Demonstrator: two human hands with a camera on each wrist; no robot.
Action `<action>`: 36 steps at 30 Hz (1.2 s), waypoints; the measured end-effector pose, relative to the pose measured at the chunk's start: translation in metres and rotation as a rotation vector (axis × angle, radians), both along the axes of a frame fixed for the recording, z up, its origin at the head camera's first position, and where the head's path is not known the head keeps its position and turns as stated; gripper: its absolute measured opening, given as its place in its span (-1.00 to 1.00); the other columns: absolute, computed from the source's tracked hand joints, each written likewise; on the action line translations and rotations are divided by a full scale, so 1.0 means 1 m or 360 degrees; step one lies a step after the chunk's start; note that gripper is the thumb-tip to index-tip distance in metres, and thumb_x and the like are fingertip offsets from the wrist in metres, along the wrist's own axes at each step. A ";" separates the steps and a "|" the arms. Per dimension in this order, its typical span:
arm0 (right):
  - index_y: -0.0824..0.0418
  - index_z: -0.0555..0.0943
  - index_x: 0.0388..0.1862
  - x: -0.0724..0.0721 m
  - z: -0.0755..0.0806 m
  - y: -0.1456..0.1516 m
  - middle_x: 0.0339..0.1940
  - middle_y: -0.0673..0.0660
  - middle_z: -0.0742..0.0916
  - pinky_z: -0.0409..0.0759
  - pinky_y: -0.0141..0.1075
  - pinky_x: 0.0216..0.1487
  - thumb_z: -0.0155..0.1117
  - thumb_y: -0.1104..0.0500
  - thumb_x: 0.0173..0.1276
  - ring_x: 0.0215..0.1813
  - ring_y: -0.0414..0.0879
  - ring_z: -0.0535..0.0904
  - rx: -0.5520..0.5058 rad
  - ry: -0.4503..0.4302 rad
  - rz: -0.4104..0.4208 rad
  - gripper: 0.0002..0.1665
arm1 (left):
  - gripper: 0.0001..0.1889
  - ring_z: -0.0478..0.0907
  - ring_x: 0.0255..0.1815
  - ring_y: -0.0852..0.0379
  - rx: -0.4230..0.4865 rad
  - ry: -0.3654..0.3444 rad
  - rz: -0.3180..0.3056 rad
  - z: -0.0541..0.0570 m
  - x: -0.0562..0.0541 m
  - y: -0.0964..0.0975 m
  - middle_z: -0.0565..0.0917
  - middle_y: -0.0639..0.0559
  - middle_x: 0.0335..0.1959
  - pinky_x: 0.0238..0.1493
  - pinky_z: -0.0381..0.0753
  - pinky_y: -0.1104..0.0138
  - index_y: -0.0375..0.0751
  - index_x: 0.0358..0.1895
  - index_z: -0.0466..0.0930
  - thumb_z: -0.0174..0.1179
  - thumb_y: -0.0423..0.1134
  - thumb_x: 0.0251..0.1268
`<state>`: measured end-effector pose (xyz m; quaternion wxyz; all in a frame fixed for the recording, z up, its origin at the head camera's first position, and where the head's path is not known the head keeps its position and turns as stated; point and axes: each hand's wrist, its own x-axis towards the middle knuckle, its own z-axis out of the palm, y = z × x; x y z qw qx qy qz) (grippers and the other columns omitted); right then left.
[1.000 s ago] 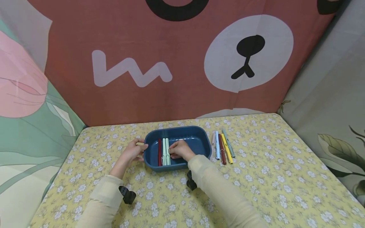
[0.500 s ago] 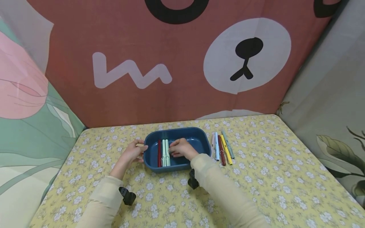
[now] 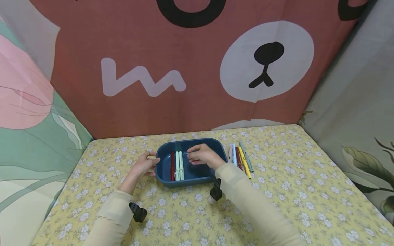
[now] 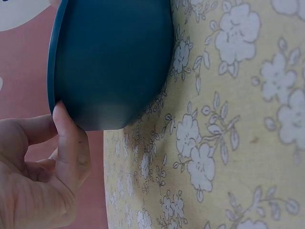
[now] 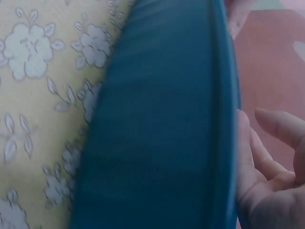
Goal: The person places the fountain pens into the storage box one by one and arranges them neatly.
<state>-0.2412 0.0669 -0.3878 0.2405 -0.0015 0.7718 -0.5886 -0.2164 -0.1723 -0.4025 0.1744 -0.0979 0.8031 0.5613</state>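
Note:
A dark blue plastic tray (image 3: 191, 181) with rounded corners stands on the table. Inside, on its left part, one dark red pen (image 3: 172, 166) lies beside two mint green pens (image 3: 179, 165), all side by side lengthwise. My left hand (image 3: 144, 164) pinches the tray's left rim; in the left wrist view its thumb lies against the outer wall. Over the middle of the tray hovers my right hand (image 3: 203, 155), nothing seen in it. The right wrist view shows its thumb (image 5: 279, 125) apart from the fingers, partly hidden behind the tray's wall.
Right of the tray several pens lie in a loose row: pinkish (image 3: 230, 153), light blue (image 3: 234, 155), dark red (image 3: 238, 157), yellow (image 3: 245, 162) and grey-green (image 3: 246, 156). A yellow flowered cloth (image 3: 277, 198) covers the table. Printed curtains (image 3: 138, 112) hang behind and at both sides.
My right hand has left the mint green pens and moved right and up, its fingers loosening. My left hand stays on the tray's rim. The pens in the tray lie as before.

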 end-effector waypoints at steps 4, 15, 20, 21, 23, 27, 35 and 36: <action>0.33 0.44 0.28 -0.002 0.008 0.010 0.14 0.37 0.61 0.59 -0.08 0.18 0.16 0.26 0.41 0.07 0.13 0.63 -0.0024 0.0000 0.0019 -0.53 | -0.51 0.52 -0.37 0.17 0.0009 -0.0007 -0.0001 0.001 -0.002 0.001 0.49 -0.12 -0.17 -0.45 0.62 0.38 -0.28 0.36 0.15 -0.01 -0.18 0.47; 0.34 0.34 0.35 -0.012 0.029 0.046 0.25 0.38 0.52 0.57 -0.13 0.22 0.08 0.24 0.46 0.05 0.01 0.63 -0.0047 0.0074 0.0023 -0.48 | -0.49 0.50 -0.38 0.18 0.0011 -0.0007 -0.0008 0.004 -0.001 0.000 0.49 -0.08 -0.20 -0.40 0.65 0.33 -0.27 0.37 0.15 0.00 -0.17 0.47; 0.30 0.31 0.40 -0.016 0.038 0.069 0.27 0.37 0.52 0.53 -0.11 0.26 0.05 0.24 0.47 0.11 0.02 0.61 -0.0027 0.0099 -0.0026 -0.46 | -0.50 0.50 -0.38 0.18 0.0014 -0.0006 -0.0008 0.003 0.000 -0.001 0.48 -0.07 -0.19 -0.40 0.64 0.33 -0.27 0.36 0.15 0.00 -0.17 0.47; 0.29 0.31 0.40 -0.017 0.039 0.075 0.24 0.34 0.55 0.52 -0.09 0.28 0.06 0.23 0.47 0.09 0.00 0.62 -0.0017 0.0109 -0.0036 -0.45 | -0.50 0.50 -0.38 0.18 0.0014 -0.0007 -0.0006 0.003 0.000 -0.001 0.48 -0.08 -0.19 -0.41 0.64 0.33 -0.27 0.36 0.15 0.00 -0.17 0.47; 0.27 0.31 0.41 -0.018 0.040 0.086 0.17 0.28 0.59 0.53 -0.10 0.27 0.08 0.22 0.46 0.01 -0.09 0.64 -0.0001 0.0124 -0.0061 -0.44 | -0.50 0.51 -0.37 0.17 0.0015 -0.0011 -0.0005 0.003 0.000 -0.001 0.48 -0.08 -0.18 -0.41 0.64 0.34 -0.27 0.36 0.16 0.00 -0.17 0.47; 0.28 0.29 0.41 -0.020 0.040 0.109 0.12 0.21 0.60 0.62 -0.26 0.14 0.09 0.21 0.46 -0.11 -0.24 0.64 0.0046 0.0155 -0.0093 -0.43 | -0.50 0.51 -0.37 0.17 0.0020 -0.0017 -0.0002 0.001 -0.001 -0.001 0.48 -0.09 -0.18 -0.40 0.64 0.33 -0.26 0.36 0.16 0.00 -0.17 0.47; 0.33 0.23 0.43 -0.019 0.034 0.148 0.34 0.37 0.42 0.62 -0.37 0.09 0.02 0.20 0.50 -0.12 -0.33 0.61 0.0141 0.0152 -0.0155 -0.42 | -0.51 0.49 -0.40 0.20 0.0009 0.0002 0.0002 -0.001 -0.001 -0.001 0.48 -0.03 -0.25 -0.38 0.65 0.33 -0.27 0.35 0.16 0.00 -0.18 0.47; 0.34 0.22 0.44 -0.018 0.033 0.152 0.34 0.37 0.42 0.62 -0.38 0.08 0.02 0.20 0.50 -0.12 -0.32 0.61 0.0146 0.0143 -0.0165 -0.41 | -0.51 0.49 -0.40 0.21 0.0004 0.0005 0.0002 -0.001 -0.001 -0.001 0.48 -0.02 -0.25 -0.39 0.65 0.33 -0.27 0.35 0.16 0.00 -0.18 0.47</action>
